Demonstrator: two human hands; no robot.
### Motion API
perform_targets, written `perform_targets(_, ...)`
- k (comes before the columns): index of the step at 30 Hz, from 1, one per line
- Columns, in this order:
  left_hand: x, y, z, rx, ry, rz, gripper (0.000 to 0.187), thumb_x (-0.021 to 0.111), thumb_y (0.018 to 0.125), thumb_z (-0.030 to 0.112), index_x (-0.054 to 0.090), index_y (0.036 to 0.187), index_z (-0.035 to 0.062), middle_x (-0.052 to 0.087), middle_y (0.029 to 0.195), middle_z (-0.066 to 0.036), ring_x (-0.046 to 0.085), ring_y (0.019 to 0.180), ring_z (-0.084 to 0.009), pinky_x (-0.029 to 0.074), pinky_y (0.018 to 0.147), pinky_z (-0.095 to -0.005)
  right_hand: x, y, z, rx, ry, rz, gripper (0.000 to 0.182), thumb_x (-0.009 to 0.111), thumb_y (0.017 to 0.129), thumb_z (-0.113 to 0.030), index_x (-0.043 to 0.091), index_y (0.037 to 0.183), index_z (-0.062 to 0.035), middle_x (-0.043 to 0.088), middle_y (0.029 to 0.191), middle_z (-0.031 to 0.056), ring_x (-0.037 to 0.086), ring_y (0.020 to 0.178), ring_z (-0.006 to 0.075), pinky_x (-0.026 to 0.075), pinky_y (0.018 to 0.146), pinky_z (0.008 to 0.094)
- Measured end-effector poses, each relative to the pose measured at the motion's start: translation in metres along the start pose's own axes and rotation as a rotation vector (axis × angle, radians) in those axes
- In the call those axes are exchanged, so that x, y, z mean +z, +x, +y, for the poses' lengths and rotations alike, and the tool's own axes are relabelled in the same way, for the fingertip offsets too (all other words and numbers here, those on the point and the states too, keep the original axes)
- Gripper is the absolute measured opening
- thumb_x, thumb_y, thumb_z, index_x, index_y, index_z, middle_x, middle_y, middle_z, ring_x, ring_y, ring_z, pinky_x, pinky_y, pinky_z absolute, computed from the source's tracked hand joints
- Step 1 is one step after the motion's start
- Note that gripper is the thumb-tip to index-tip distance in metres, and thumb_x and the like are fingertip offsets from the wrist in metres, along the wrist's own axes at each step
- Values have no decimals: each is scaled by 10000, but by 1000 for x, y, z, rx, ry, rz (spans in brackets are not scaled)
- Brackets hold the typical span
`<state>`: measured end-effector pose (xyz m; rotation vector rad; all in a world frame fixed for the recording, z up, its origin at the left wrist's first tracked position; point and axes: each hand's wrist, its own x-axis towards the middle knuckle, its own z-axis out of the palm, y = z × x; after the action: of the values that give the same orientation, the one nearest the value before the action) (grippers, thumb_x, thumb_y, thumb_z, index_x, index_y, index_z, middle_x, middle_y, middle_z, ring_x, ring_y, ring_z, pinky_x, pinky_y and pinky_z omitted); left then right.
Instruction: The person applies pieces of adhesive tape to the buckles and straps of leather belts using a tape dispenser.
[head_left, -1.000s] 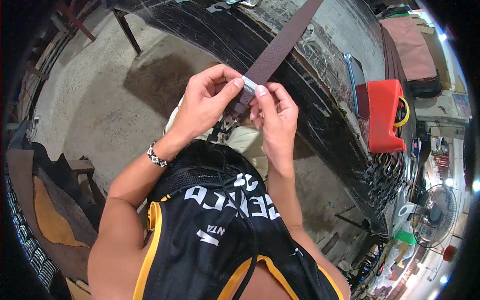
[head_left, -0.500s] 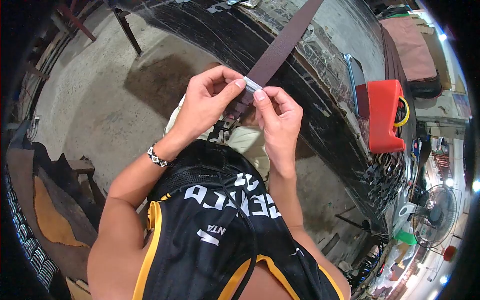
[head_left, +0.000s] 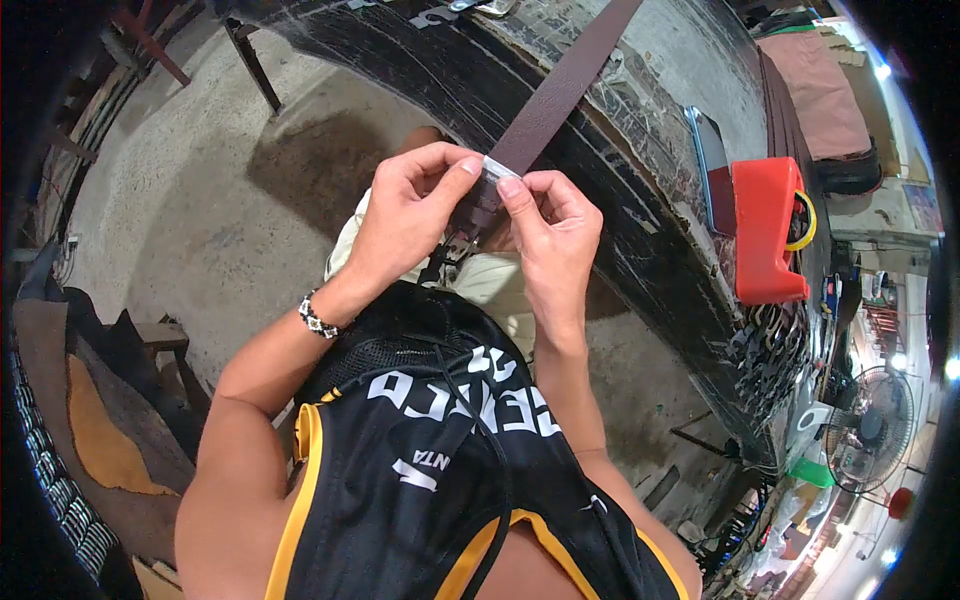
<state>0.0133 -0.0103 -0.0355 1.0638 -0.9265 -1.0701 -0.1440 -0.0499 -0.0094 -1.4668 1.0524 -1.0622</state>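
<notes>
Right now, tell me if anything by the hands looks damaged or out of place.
The bench top is badly worn: its dark surface is scratched and flaking along the edge near the red box. The strap lies straight and looks intact. Left hand and right hand pinch a small clear tag on it; nothing spilled.

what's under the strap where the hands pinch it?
Under the strap, a dark buckle end hangs over pale shorts. Left hand and right hand cover the rest.
</notes>
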Motion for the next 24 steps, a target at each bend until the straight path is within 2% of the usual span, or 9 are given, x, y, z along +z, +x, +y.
perform_targets(4,-2,1,-1,-33,10,-44,225,638,1018,164,713,1074,-41,700,921,8,611,826,-48,507,743,-226,-3,1,5,-52,-28,2,132,743,944,-114,698,900,2,582,735,-66,445,654,15,348,570,203)
perform_targets(13,-4,2,-3,-21,36,-80,219,623,1026,155,705,1066,-45,691,901,14,589,814,-36,490,719,-222,-6,1,-5,67,19,-38,172,755,943,-140,702,913,21,626,786,-44,488,686,7,377,589,191)
perform_targets(16,-3,2,-4,-31,13,-89,214,617,1030,152,705,1060,-41,689,901,13,587,815,-36,491,723,-225,-4,0,-4,22,16,14,173,756,943,-145,708,925,20,648,786,-38,504,679,7,394,591,190)
perform_targets(24,-3,1,-4,-41,-6,-44,207,604,1035,143,687,1065,-45,707,925,-6,611,835,-42,493,736,-224,-6,-1,-6,86,82,-37,164,747,946,-149,720,938,13,652,781,-35,515,663,15,388,575,195)
